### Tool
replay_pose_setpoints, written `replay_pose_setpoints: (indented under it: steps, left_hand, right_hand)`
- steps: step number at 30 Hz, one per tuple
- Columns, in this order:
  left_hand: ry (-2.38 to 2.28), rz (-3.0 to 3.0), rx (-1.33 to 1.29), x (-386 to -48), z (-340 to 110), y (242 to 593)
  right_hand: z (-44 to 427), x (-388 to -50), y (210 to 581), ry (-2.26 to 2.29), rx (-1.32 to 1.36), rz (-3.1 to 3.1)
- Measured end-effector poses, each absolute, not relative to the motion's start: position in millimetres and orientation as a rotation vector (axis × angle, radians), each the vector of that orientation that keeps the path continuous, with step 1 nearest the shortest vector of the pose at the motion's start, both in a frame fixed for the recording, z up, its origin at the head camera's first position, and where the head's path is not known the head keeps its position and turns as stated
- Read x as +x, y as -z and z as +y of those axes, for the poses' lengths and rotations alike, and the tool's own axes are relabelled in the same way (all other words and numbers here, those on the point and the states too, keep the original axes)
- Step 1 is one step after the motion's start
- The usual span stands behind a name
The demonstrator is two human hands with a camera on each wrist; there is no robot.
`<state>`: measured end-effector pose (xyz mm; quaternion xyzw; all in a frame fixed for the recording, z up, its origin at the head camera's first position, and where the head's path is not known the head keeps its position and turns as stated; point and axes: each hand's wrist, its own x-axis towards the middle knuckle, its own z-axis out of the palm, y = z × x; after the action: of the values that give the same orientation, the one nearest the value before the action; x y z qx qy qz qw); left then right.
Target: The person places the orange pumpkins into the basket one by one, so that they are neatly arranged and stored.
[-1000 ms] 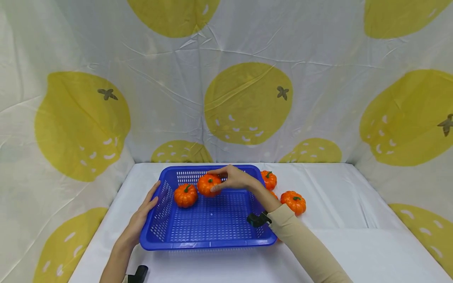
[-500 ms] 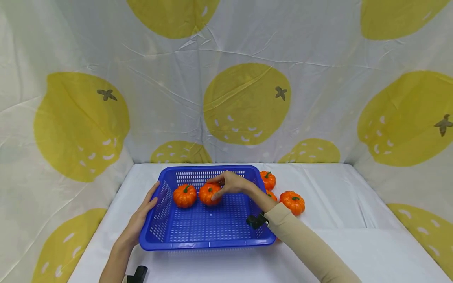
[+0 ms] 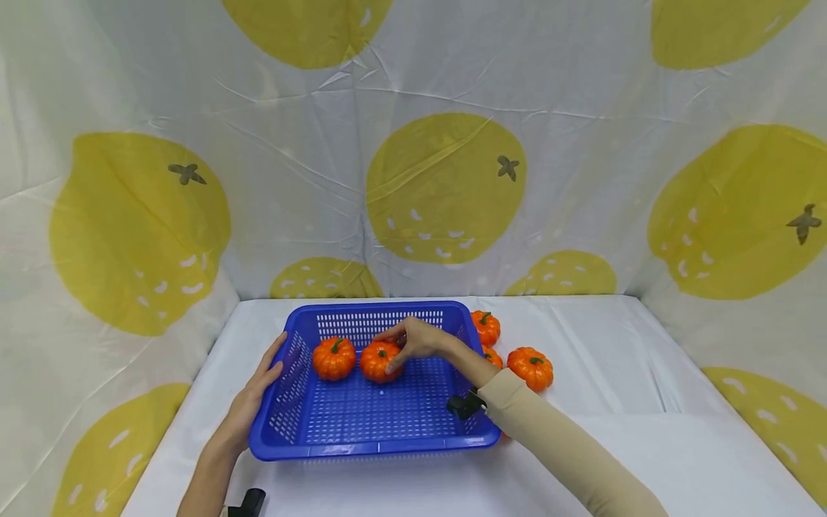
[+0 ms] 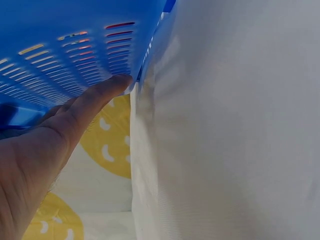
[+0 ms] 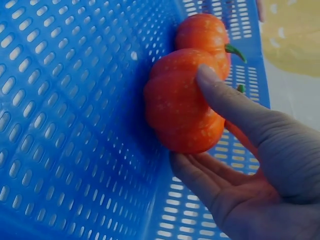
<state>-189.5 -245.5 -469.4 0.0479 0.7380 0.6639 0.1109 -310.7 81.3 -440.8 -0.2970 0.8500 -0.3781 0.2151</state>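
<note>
A blue plastic basket [image 3: 381, 448] with slotted walls stands on the white-covered table. My right hand [image 3: 423, 340] reaches into it and holds a small orange pumpkin [image 3: 376, 361], thumb on one side and fingers on the other. In the right wrist view, that pumpkin [image 5: 177, 107] sits low by the basket's slotted wall, in front of a second one. The second pumpkin [image 3: 333, 359], with a green stem, rests in the basket just to the left. My left hand [image 3: 244, 406] lies against the basket's left outer wall, fingers extended; the left wrist view shows a finger [image 4: 102, 92] along it.
Several more pumpkins lie outside the basket's right side: one at the back [image 3: 487, 328], one partly hidden by the basket and arm [image 3: 492, 356], and one farther right [image 3: 531, 368]. Lemon-print cloth [image 3: 446, 187] walls in the table on the back and sides.
My right hand has lowered the pumpkin toward the basket floor, beside the other pumpkin, and still holds it. My left hand has stayed against the basket's side.
</note>
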Motion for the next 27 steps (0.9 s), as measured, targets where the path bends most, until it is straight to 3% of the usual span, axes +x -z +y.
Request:
replay_pose_setpoints:
  steps: [9, 20, 27]
  left_hand:
    - [-1.934, 2.215, 0.158, -189, -245, 467]
    - [-1.931, 2.183, 0.137, -189, -245, 468]
    - [-1.929, 2.189, 0.135, -190, -245, 469]
  right_hand:
    - [87, -310, 430, 0.993, -0.89, 2.315]
    - [84, -309, 442, 1.09, -0.923, 2.382]
    - [78, -307, 444, 1.091, -0.825, 2.415]
